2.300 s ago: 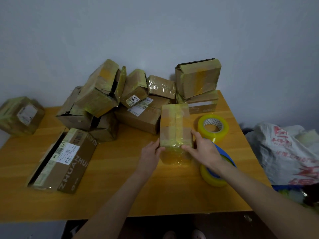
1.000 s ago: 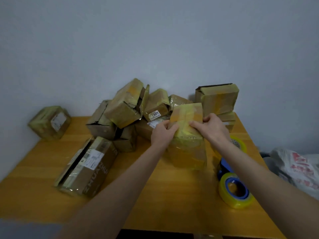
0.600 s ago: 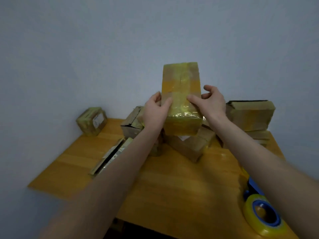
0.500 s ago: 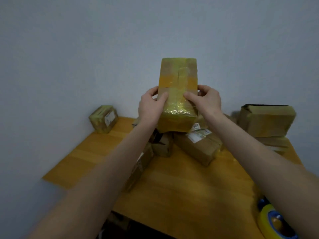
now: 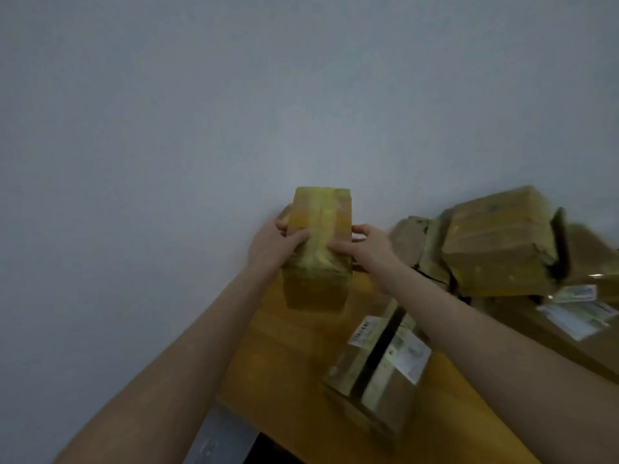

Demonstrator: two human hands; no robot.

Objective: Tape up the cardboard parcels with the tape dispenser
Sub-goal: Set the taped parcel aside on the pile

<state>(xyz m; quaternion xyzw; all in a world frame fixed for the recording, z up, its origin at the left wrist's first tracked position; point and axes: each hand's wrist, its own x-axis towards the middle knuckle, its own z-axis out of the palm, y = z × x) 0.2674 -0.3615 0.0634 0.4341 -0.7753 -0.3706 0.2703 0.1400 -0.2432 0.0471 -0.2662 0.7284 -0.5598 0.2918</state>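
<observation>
A tall cardboard parcel (image 5: 320, 236), wrapped in yellowish tape, is at the far left corner of the wooden table (image 5: 288, 370), close to the wall. My left hand (image 5: 274, 246) grips its left side and my right hand (image 5: 365, 244) grips its right side, thumbs on the near face. Whether its base touches the table is unclear in the blur. A small box is mostly hidden behind the parcel. The tape dispenser is out of view.
A flat box with white labels (image 5: 378, 370) lies on the table just right of my arms. A pile of taped cardboard boxes (image 5: 495, 242) fills the back right. The grey wall (image 5: 167, 128) runs along the table's left and far sides.
Both hands carried the taped parcel up from the table's middle and over to the far left corner. The view swung left, so the tape rolls and dispenser left the frame.
</observation>
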